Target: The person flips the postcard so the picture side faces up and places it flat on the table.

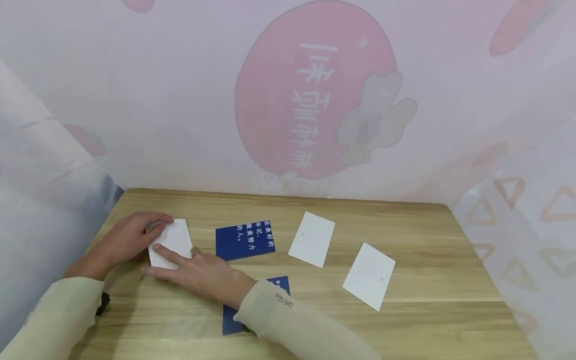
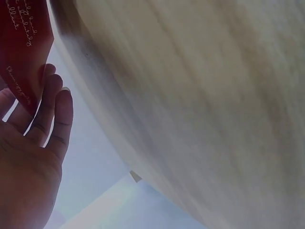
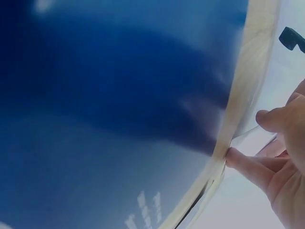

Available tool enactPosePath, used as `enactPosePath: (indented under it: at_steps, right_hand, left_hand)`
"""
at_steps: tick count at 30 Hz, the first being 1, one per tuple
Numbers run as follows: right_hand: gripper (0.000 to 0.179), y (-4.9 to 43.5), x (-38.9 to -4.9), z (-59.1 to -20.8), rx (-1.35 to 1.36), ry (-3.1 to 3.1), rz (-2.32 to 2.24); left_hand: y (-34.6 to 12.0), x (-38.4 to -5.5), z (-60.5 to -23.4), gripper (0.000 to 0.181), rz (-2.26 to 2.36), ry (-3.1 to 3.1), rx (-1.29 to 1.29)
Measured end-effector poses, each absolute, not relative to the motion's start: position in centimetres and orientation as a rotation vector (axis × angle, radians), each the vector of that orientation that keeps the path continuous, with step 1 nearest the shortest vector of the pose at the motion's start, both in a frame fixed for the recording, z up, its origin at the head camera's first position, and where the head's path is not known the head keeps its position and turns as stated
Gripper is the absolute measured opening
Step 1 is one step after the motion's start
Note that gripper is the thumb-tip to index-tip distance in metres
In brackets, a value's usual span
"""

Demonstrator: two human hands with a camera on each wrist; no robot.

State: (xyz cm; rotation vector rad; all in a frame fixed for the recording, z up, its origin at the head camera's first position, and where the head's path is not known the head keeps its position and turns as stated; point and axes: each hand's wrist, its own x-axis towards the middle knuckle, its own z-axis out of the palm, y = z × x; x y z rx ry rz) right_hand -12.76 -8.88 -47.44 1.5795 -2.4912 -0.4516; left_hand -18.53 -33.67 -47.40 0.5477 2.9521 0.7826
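My left hand (image 1: 130, 240) holds a white-faced card (image 1: 173, 240) at the left of the table, gripping its far and left edges. In the left wrist view, the red underside of the card (image 2: 24, 45) carries pale cursive writing, and the fingers (image 2: 59, 121) lie against it. Whether it is one card or a stack cannot be told. My right hand (image 1: 204, 275) touches the same card from the near right, its index finger straight across the white face. In the right wrist view the fingers (image 3: 257, 171) of the right hand look mostly straight.
A blue card (image 1: 245, 241) with white characters lies right of the hands. Another blue card (image 1: 231, 322) is partly hidden beneath the right forearm. Two white-faced cards (image 1: 312, 239) lie farther right, spaced apart. A printed curtain (image 1: 189, 100) hangs behind the wooden table (image 1: 427, 280).
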Motion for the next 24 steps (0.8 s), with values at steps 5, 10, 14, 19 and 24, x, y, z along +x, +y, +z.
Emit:
enactPosePath:
  at_steps: [5, 10, 14, 19, 24]
  right_hand:
    - [0.069, -8.9, -12.8, -47.6, 1.580, -2.523, -0.384]
    - [0.069, -8.9, -12.9, -47.7, 1.612, -2.536, -0.358]
    - [0.070, -8.9, -13.1, -47.5, 1.639, -2.554, -0.356]
    - [0.072, -8.8, -13.2, -47.4, 1.673, -2.568, -0.346]
    - [0.064, -8.6, -13.3, -47.4, 1.689, -2.586, -0.258]
  left_hand:
    - [-34.0, -18.5, -47.4, 0.029, 0.782, 2.963, 0.523]
    - [-34.4, -18.3, -47.7, 0.027, 0.782, 2.993, 0.531]
    - [-34.6, -18.2, -47.7, 0.028, 0.793, 3.002, 0.524]
    - [-34.7, -18.1, -47.3, 0.033, 0.794, 3.002, 0.473]
    - [-34.8, -18.0, -47.2, 0.036, 0.800, 2.996, 0.449]
